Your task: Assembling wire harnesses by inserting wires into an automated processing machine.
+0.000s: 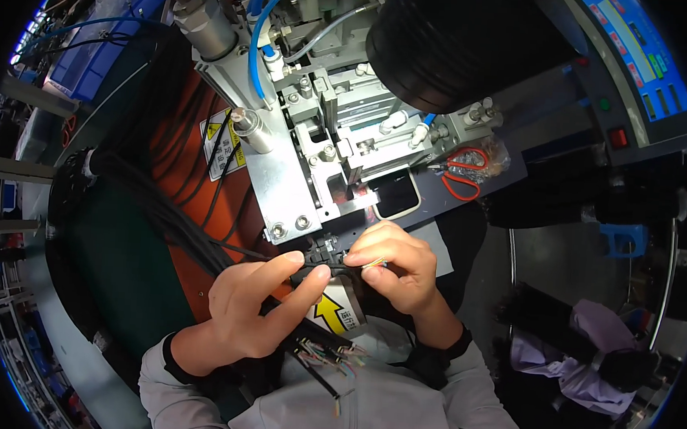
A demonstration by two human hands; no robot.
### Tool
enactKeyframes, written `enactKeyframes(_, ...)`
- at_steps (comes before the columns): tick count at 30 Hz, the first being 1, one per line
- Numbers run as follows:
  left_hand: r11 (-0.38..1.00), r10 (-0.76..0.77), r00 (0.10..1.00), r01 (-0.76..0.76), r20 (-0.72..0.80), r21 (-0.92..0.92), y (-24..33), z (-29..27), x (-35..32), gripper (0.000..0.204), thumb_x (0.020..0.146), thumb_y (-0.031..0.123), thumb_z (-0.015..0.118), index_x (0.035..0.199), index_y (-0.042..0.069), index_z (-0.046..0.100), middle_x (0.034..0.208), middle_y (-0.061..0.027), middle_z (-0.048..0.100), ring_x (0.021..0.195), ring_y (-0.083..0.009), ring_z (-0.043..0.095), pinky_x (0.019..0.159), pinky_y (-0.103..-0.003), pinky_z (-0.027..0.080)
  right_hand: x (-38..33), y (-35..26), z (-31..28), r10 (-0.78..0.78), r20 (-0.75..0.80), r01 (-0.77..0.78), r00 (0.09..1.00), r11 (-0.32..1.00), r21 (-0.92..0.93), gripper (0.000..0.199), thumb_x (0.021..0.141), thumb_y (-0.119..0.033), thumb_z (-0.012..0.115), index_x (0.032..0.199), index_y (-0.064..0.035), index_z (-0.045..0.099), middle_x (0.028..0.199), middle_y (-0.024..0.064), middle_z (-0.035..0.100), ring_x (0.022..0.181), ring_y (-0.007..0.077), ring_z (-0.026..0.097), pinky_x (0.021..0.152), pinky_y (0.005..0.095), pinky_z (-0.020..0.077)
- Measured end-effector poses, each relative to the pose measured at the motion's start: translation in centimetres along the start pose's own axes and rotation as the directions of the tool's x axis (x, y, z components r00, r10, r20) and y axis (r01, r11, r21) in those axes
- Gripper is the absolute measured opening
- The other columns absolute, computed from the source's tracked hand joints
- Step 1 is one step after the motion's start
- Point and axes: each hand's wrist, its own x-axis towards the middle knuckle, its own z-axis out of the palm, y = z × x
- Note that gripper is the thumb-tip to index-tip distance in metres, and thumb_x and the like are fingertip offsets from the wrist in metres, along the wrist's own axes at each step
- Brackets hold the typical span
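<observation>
A thin black cable (337,266) is stretched between my two hands in front of a metal machine fixture (282,187). My left hand (247,307) is closed on it lightly, the index finger above and the thumb below. Thumb and fingers of my right hand (403,269) pinch the cable's end, where thin coloured wires (376,262) stick out. Just beyond the fingertips is a small dark metal part (326,249), partly covered by them. A bunch of stripped cable ends (327,351) with coloured wires hangs near my lap.
Red-handled scissors (464,175) lie right of the fixture beside a clear bag. A thick bundle of black cables (178,220) crosses the orange surface (171,263) at left. A black cylinder (424,46) overhangs the fixture. At far right stands a control panel (644,60).
</observation>
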Motion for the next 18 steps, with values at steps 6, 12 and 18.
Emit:
enactKeyframes(6, 0.991, -0.070, 0.997, 0.074, 0.040, -0.112, 0.0, 1.1, -0.8, 0.023, 0.076, 0.008, 0.071, 0.097, 0.000, 0.067, 0.080, -0.0084, 0.062, 0.058, -0.0198, 0.058, 0.050, -0.029, 0.043, 1.4, -1.5, 1.9, 0.026, -0.036, -0.028, 0.999, 0.997, -0.065, 0.014, 0.075, 0.001, 0.072, 0.088, 0.0011, 0.068, 0.083, 0.0114, 0.068, 0.075, 0.0223, 0.063, 0.069, 0.0319, 0.0486)
enactKeyframes(12, 0.989, -0.097, 0.993, 0.088, -0.065, -0.119, -0.1, 1.5, -1.1, 0.021, 0.078, 0.012, 0.067, 0.094, -0.001, 0.064, 0.070, -0.0043, 0.054, 0.053, -0.0156, 0.052, 0.046, -0.027, 0.037, 1.8, -2.2, 3.4, -0.056, -0.228, -0.007, 0.972, 0.964, -0.266, 0.014, 0.074, 0.003, 0.072, 0.088, 0.0013, 0.068, 0.082, 0.0104, 0.067, 0.075, 0.0209, 0.062, 0.069, 0.0303, 0.0484)
enactKeyframes(18, 0.992, -0.087, 0.996, 0.083, -0.033, -0.095, -0.2, 1.7, -1.7, 0.023, 0.074, 0.012, 0.066, 0.093, -0.001, 0.063, 0.066, -0.0030, 0.046, 0.051, -0.0146, 0.049, 0.044, -0.028, 0.034, 1.5, -2.2, 2.4, 0.244, -0.090, -0.252, 0.966, 0.963, -0.099, 0.020, 0.069, 0.005, 0.076, 0.085, -0.0008, 0.067, 0.080, 0.0087, 0.067, 0.074, 0.0193, 0.061, 0.069, 0.0287, 0.0474)
